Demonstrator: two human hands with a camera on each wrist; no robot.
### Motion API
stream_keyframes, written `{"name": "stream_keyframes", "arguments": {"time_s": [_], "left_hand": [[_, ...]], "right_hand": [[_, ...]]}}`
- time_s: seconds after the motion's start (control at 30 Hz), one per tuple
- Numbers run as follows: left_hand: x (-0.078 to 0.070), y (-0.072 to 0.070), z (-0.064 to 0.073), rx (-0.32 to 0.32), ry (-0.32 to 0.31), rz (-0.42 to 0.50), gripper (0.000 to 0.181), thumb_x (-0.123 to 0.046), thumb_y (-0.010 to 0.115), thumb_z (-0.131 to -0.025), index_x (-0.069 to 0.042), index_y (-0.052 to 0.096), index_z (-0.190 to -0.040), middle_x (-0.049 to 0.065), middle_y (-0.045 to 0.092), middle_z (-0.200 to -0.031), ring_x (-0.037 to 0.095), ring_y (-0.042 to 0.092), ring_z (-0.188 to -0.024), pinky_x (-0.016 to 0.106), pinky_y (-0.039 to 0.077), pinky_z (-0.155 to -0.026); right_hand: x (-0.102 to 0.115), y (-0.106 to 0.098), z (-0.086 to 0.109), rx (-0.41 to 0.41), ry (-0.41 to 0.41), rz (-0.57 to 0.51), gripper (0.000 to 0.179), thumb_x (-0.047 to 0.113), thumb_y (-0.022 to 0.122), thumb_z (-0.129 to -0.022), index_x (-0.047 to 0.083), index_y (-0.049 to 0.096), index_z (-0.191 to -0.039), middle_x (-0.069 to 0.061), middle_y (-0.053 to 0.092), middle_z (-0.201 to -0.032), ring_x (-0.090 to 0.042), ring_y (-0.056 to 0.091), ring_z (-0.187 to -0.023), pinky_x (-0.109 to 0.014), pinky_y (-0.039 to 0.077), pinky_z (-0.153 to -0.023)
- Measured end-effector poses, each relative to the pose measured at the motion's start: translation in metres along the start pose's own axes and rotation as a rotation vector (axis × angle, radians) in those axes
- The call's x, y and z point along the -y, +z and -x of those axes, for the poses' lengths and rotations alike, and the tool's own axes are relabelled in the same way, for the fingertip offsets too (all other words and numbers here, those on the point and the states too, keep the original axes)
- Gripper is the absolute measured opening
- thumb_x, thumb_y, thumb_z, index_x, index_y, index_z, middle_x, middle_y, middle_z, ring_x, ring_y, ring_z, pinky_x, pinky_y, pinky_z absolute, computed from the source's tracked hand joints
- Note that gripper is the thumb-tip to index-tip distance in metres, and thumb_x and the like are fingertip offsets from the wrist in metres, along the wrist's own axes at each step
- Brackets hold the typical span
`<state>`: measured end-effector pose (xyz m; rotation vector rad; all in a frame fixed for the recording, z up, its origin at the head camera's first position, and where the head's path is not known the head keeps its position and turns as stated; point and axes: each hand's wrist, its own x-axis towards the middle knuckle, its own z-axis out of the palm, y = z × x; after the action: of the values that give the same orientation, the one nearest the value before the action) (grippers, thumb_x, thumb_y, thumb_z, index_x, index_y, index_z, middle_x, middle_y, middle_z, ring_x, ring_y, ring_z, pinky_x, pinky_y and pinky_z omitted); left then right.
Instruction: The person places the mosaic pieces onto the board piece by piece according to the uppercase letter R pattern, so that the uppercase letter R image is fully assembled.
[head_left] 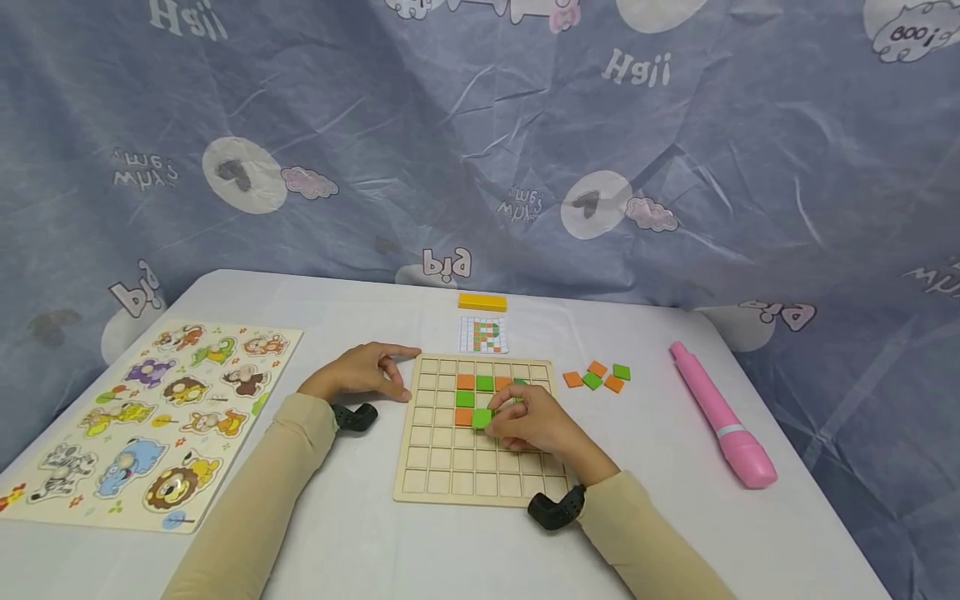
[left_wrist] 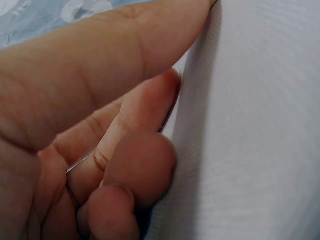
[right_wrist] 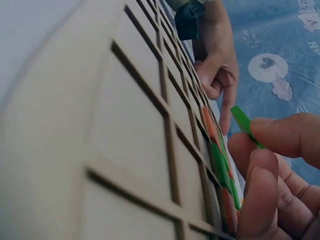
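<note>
A wooden grid board point(head_left: 427, 481) lies on the table with several orange and green square tiles set in its upper cells. My right hand point(head_left: 534, 425) is over the board's middle and pinches a green tile point(head_left: 482, 418) between thumb and finger. In the right wrist view that green tile point(right_wrist: 241, 119) is tilted above the board. My left hand point(head_left: 366, 371) rests at the board's upper left edge, thumb and index finger spread against it, the other fingers loosely bent. The left wrist view shows these fingers point(left_wrist: 145, 107) close over the white cloth.
Several loose tiles point(head_left: 592, 380) lie right of the board. A pattern card point(head_left: 483, 335) and a yellow block point(head_left: 482, 302) are behind it. An animal puzzle board point(head_left: 135, 425) lies at the left, a pink microphone-shaped object point(head_left: 723, 417) at the right.
</note>
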<state>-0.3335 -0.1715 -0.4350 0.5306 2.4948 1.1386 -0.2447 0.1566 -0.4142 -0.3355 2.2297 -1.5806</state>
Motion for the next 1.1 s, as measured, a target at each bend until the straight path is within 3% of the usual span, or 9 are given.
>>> {"name": "stream_keyframes", "arguments": {"time_s": [0.23, 0.57, 1.1], "left_hand": [[-0.001, 0.001, -0.001, -0.002, 0.001, 0.004, 0.090, -0.020, 0.095, -0.081, -0.007, 0.054, -0.160, 0.000, 0.076, -0.087, 0.018, 0.061, -0.094, 0.042, 0.039, -0.101], [0.000, 0.001, -0.002, 0.000, -0.003, -0.001, 0.090, -0.020, 0.096, -0.081, -0.007, 0.054, -0.160, 0.000, 0.076, -0.087, 0.018, 0.060, -0.093, 0.042, 0.039, -0.101], [0.000, 0.000, -0.002, -0.004, 0.002, -0.013, 0.090, -0.020, 0.095, -0.081, -0.006, 0.054, -0.159, -0.001, 0.075, -0.085, 0.017, 0.060, -0.090, 0.041, 0.040, -0.098]], "right_hand": [[-0.001, 0.011, 0.003, 0.009, -0.017, 0.025, 0.027, -0.003, 0.078, -0.090, -0.005, 0.065, -0.113, -0.003, 0.073, -0.076, -0.012, 0.058, -0.064, -0.026, 0.051, -0.060], [0.002, 0.022, 0.006, -0.039, -0.109, 0.278, 0.021, 0.004, 0.084, -0.091, 0.000, 0.072, -0.108, 0.001, 0.075, -0.077, -0.010, 0.057, -0.057, -0.027, 0.048, -0.058], [0.007, 0.029, 0.005, -0.052, -0.117, 0.391, 0.018, 0.005, 0.087, -0.087, 0.006, 0.074, -0.098, 0.007, 0.065, -0.072, -0.007, 0.052, -0.054, -0.025, 0.043, -0.057]]}}
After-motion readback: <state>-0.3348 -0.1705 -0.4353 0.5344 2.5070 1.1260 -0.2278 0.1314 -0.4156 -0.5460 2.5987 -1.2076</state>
